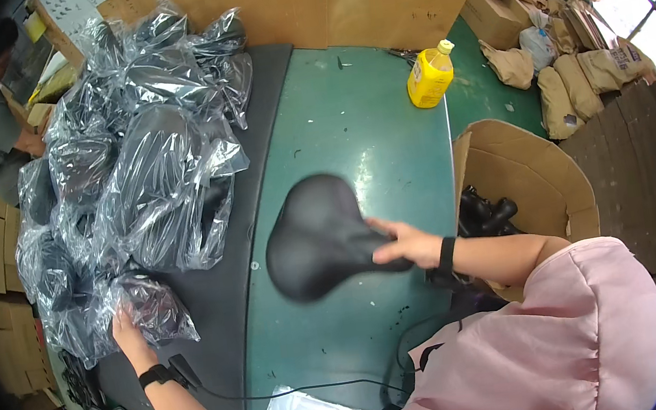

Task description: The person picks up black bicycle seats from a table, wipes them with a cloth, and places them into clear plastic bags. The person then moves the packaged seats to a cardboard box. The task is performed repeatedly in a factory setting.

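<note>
Green table (319,132), dark mat (269,89) on its left side heaped with clear-bagged bundles (168,167); yellow bottle (429,82) near the far end, open carton (535,155) at right. My right grip (405,245) is closed round a saddle's (315,235) nose, above the table. My left grip (129,332) touches a plastic bag (159,306); whether clasped, I can't tell. Saddle: smooth, black, broad end leftward, slightly blurred.

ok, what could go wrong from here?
1. The right hand grips the black bicycle saddle only at its narrow nose, so it might twist or slip.
2. The plastic-bagged saddles are heaped loosely; a nudge from the left hand could make some slide.
3. The cable trailing from near the left wrist might snag.
</note>
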`<move>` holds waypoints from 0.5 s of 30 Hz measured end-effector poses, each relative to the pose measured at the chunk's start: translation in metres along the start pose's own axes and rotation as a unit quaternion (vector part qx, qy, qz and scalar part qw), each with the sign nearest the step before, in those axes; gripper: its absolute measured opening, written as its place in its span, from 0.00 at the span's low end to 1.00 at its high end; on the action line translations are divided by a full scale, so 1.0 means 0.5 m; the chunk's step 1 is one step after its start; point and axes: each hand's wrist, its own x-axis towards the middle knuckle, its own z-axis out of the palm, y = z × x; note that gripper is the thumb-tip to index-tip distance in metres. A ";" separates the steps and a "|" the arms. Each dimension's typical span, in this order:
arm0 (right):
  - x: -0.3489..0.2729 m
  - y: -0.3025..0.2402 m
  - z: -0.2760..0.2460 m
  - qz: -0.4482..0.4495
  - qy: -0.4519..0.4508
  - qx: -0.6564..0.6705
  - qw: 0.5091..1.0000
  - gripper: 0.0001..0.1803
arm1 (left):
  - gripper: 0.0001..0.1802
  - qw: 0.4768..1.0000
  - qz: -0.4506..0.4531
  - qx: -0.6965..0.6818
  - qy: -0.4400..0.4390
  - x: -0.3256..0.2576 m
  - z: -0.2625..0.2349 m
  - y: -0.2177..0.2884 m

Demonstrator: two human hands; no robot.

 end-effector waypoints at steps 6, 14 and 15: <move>0.210 -0.129 -0.139 -0.177 0.267 0.139 0.937 0.59 | 0.39 0.991 -0.051 0.110 0.049 -0.109 0.067 0.068; 0.476 -0.327 -0.239 -0.305 0.461 0.283 0.784 0.33 | 0.37 0.960 0.055 0.266 0.061 -0.508 -0.048 0.147; 0.474 -0.314 -0.288 -0.296 0.433 0.257 0.812 0.35 | 0.36 0.953 0.040 0.292 0.068 -0.561 -0.065 0.162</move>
